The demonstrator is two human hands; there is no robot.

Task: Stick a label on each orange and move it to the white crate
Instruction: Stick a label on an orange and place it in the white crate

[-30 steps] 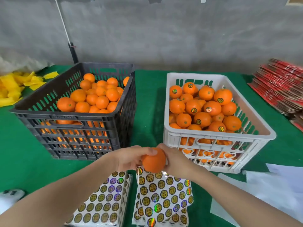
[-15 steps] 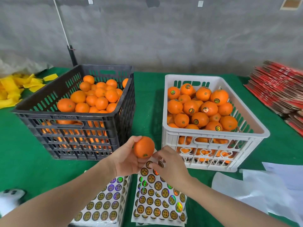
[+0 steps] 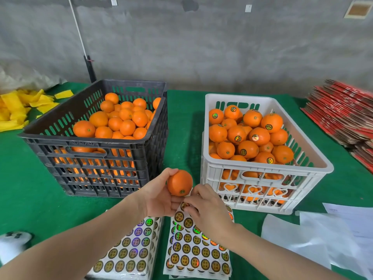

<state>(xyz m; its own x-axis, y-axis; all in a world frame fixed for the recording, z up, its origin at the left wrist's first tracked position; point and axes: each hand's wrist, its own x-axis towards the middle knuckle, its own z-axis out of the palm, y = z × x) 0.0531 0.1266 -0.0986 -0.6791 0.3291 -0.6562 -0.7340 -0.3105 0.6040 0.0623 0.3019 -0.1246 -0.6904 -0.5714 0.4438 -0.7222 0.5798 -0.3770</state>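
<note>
Head cam check-in. The left hand (image 3: 159,199) has its fingers curled round one plain round orange (image 3: 179,182), stem end facing me. It's held up over the near middle of the green cloth-covered worktop (image 3: 30,188), just in front of the gap between the two crates.

The right hand (image 3: 210,213) is right beside it. Its fingers are pinched tight on the top edge of a white label sheet (image 3: 193,249) covered in round black-and-gold holographic stickers, and that edge curls up. I can't tell if a sticker is actually peeled off. A second pile of sticker sheets (image 3: 129,255) lies to its left at the near edge.

The black slotted plastic crate (image 3: 90,164) sits left of centre, loaded with bare oranges. The white slotted plastic crate (image 3: 262,166) sits right of centre, and many of its oranges show stickers. There are yellow scraps (image 3: 16,110) at the far left corner, red flat cartons (image 3: 343,114) along the right edge and loose white papers (image 3: 323,239) at the near right corner.
</note>
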